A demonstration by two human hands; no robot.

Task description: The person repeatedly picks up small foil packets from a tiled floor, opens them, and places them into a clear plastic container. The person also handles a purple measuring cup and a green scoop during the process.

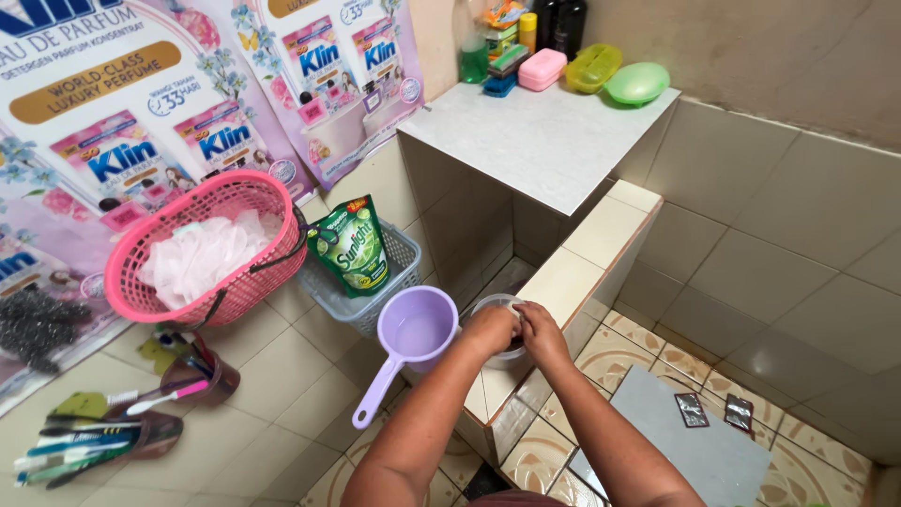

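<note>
Lying far left of the tiled ledge (563,282) – a dark scouring pad (33,329), and below it toothbrushes (70,451) spilling flat across the floor tiles, a brown cup (202,376) holding more of them upright. Sitting further toward the ledge, a pink basket (202,249) filled with a pale mesh sponge (202,258); leaning against its ledge-side rim, a grey basket (399,258) carrying a green soap pouch (352,246) standing on end. Resting just left of the ledge, a lilac dipper (413,329), bowl up and showing nothing inside, handle pointing down toward the open floor tiles, which are leaving free room below the baskets.

Meeting over the ledge's near edge, left hand (490,329) and right hand (537,329), both curling around a small clear bowl (502,329) sitting on the ledge top – fingers bent over its rim, contents not showing. Dropping away behind the ledge, a tiled recess; rising above it, a pale shelf (535,141) mostly bare at its front edge, with bottles (554,23), a pink soap box (542,69) and two green soap dishes (615,75) crowding the back. Lying low to the right of the ledge, a grey board (694,441) bearing two small foil packets (713,411), walls closing in close on that side.
</note>
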